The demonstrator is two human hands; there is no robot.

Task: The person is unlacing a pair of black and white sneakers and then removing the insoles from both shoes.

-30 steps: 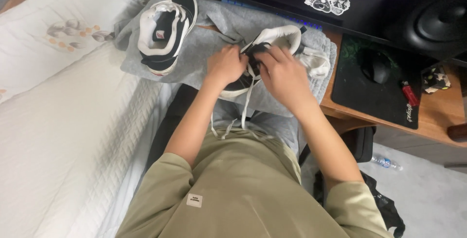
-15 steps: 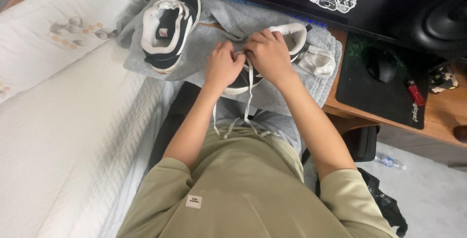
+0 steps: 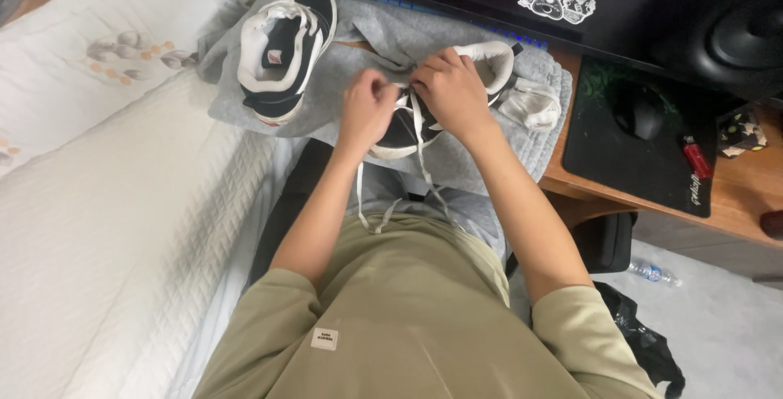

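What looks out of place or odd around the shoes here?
The black-and-white shoes sit on a grey cloth draped over the desk edge, not the floor. The spare shoe lies tilted. The one under the left hand and right hand trails loose white laces.

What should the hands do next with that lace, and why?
Probably draw the white lace snug through its eyelet: both the left hand and right hand pinch it over the near shoe, while its loose ends hang slack toward the lap.

Soft grey cloth [image 3: 489, 154] under smooth shoe [image 3: 285, 48]; matt mouse pad [image 3: 636, 163] on wooden desk [image 3: 734, 211].
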